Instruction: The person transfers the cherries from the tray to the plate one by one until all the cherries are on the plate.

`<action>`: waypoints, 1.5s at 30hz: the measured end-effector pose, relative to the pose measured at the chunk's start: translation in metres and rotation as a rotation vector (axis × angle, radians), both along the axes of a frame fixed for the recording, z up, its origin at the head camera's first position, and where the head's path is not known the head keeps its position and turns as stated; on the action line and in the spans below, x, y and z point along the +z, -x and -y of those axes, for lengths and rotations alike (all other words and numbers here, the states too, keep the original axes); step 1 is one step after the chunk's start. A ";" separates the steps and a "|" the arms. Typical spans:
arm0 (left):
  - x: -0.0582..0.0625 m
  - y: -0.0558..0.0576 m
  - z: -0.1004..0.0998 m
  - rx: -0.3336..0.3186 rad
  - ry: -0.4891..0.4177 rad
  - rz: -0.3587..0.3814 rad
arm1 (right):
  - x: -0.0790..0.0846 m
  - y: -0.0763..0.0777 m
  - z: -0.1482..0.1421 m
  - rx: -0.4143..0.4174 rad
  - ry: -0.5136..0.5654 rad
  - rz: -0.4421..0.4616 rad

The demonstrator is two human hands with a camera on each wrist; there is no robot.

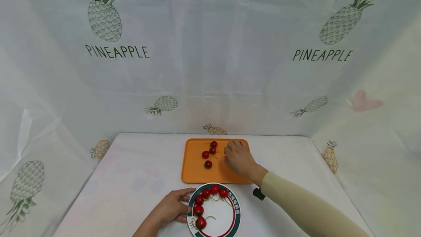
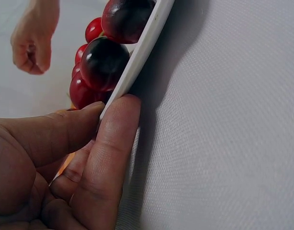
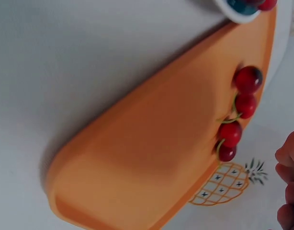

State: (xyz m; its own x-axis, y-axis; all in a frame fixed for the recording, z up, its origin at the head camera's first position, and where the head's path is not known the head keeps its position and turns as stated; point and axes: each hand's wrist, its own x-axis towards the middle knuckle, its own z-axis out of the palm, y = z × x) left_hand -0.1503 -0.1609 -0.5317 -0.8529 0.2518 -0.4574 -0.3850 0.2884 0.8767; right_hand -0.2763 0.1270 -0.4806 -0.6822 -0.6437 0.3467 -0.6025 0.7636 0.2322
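My left hand pinches the left rim of a white plate with a green and red border. In the left wrist view, the thumb lies against the rim and a finger supports its underside. Several red cherries with thin stems sit in an arc along the plate's left and far side. Over the right part of an orange tray hovers my right hand, its fingers curled, with no fruit visible in it. Several more cherries lie on the tray, left of that hand.
The tray lies at the back of a white-covered table, just beyond the plate. Behind it hangs a pale curtain printed with pineapples. A small black device shows at the right wrist.
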 end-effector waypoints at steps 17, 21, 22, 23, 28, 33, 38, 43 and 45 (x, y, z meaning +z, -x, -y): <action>0.004 -0.001 0.001 -0.003 -0.049 -0.018 | -0.017 0.049 0.005 -0.078 -0.156 0.083; 0.005 -0.001 0.001 0.003 -0.042 -0.017 | -0.022 0.052 0.006 -0.067 -0.132 0.102; 0.005 -0.001 0.001 0.004 -0.041 -0.017 | -0.023 0.053 0.006 -0.061 -0.131 0.097; 0.005 -0.001 0.001 0.005 -0.040 -0.017 | -0.024 0.053 0.007 -0.057 -0.137 0.088; 0.005 -0.004 0.002 0.009 -0.038 -0.011 | -0.030 0.055 0.009 -0.060 -0.170 0.086; 0.004 -0.005 0.002 0.006 -0.043 -0.012 | -0.032 0.055 0.011 -0.075 -0.186 0.090; 0.003 -0.005 0.003 0.005 -0.052 -0.017 | -0.033 0.055 0.013 -0.067 -0.186 0.073; 0.005 -0.005 0.003 0.002 -0.054 -0.021 | -0.035 0.055 0.014 -0.076 -0.190 0.077; 0.005 -0.004 0.003 0.004 -0.049 -0.018 | -0.035 0.055 0.014 -0.081 -0.196 0.076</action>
